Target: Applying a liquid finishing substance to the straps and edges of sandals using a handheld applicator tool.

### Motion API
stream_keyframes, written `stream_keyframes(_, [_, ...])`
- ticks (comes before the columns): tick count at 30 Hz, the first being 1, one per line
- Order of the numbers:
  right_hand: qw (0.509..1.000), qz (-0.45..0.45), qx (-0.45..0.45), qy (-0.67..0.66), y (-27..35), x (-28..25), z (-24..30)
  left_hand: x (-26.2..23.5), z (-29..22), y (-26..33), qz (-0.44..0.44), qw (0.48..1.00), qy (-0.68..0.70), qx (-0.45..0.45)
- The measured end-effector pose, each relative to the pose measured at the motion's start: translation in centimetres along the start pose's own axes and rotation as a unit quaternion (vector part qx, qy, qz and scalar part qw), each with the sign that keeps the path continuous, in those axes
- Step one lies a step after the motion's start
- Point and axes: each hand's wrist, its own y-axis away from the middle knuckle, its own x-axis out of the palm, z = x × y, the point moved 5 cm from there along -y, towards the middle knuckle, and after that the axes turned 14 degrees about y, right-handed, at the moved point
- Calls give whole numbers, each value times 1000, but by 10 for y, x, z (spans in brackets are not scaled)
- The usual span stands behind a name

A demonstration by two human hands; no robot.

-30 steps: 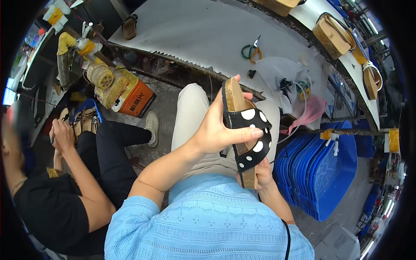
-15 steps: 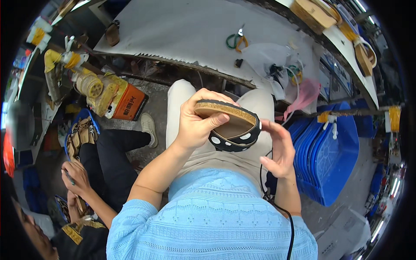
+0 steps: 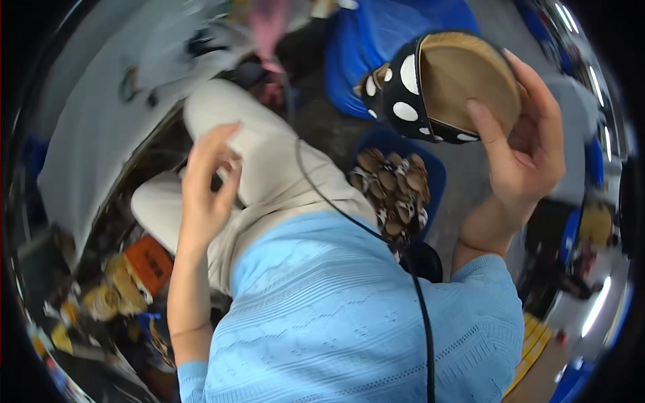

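My right hand (image 3: pixel 534 148), raised at the upper right, grips a sandal (image 3: pixel 453 94) by its heel end. The sandal has a tan footbed and a black strap with white dots; my thumb lies on the footbed and the fingers go behind the sole. Over my lap, my left hand (image 3: pixel 209 178) is apart from the sandal, its fingers loosely curved and nothing visible in them. Beneath the raised sandal, a blue basin (image 3: pixel 438 171) on the floor holds several similar sandals (image 3: pixel 396 185).
Blue stacked basins (image 3: pixel 342 80) stand beyond my knees. At the left runs a grey worktable (image 3: pixel 94 161) with a pair of scissors (image 3: pixel 127 84). An orange box (image 3: pixel 148 263) sits at the lower left. A black cable (image 3: pixel 356 221) crosses my lap and shirt.
The view has turned to the right. The sandal has passed from my left hand to my right, which has carried it out to the right. My left hand has let go.
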Motion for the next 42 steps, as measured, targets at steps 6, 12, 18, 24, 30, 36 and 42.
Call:
stream_keyframes(6, [925,345,155,47,117,-29,-145,131,11,-11,292,949,-83,-84])
stream_keyframes(12, [879,436,161,108,264,40,-270,170,45,-18,372,894,-247,48])
stream_keyframes(18, [780,601,137,112,375,155,-361,108,2,-52,173,928,-328,31])
stream_keyframes(24, [768,602,161,148,413,296,-336,29,-57,-44,-61,929,-358,66])
stream_keyframes(30, [842,403,340,-113,356,445,-193,35,-52,-28,35,937,-347,34])
stream_keyframes(36, [899,334,250,-132,232,491,-151,31,-61,-22,44,956,-277,91])
stream_keyframes(42, [745,279,344,-499,94,470,-80,20,-58,-14,-26,955,-236,177])
